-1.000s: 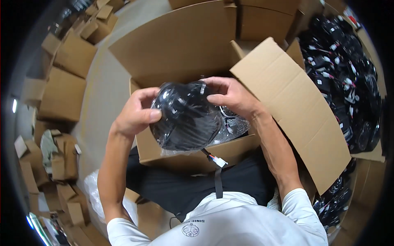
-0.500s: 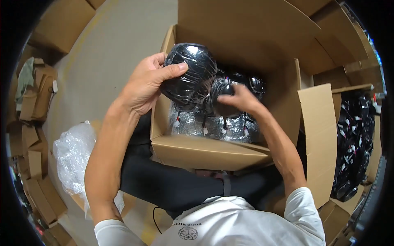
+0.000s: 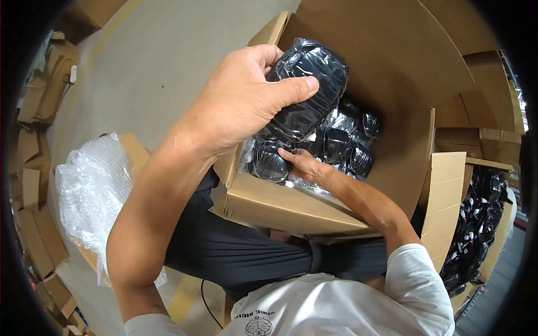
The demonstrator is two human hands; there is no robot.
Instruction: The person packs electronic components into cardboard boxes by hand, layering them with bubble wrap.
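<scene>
L hand (image 3: pixel 242 98) grips blk wrapped unit (image 3: pixel 319 67), partly hiding box (image 3: pixel 291 211) contents; R hand (image 3: pixel 307 165) on 2nd unit (image 3: pixel 268 163), can't tell grip. Bubble wrap (image 3: pixel 92 193) L; cardboard flap (image 3: pixel 445 193) beside blk pile (image 3: pixel 475 224) R.

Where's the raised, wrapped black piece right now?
In the head view, the wrapped black piece is in the left hand, upper centre, over the left side of the open cardboard box.

You could pass over the floor (image 3: pixel 151 61) at upper left. At upper center, the held package (image 3: pixel 308 109) blocks part of your way into the box (image 3: pixel 280 210), whose tall flap (image 3: pixel 381 56) bars the upper right.
</scene>
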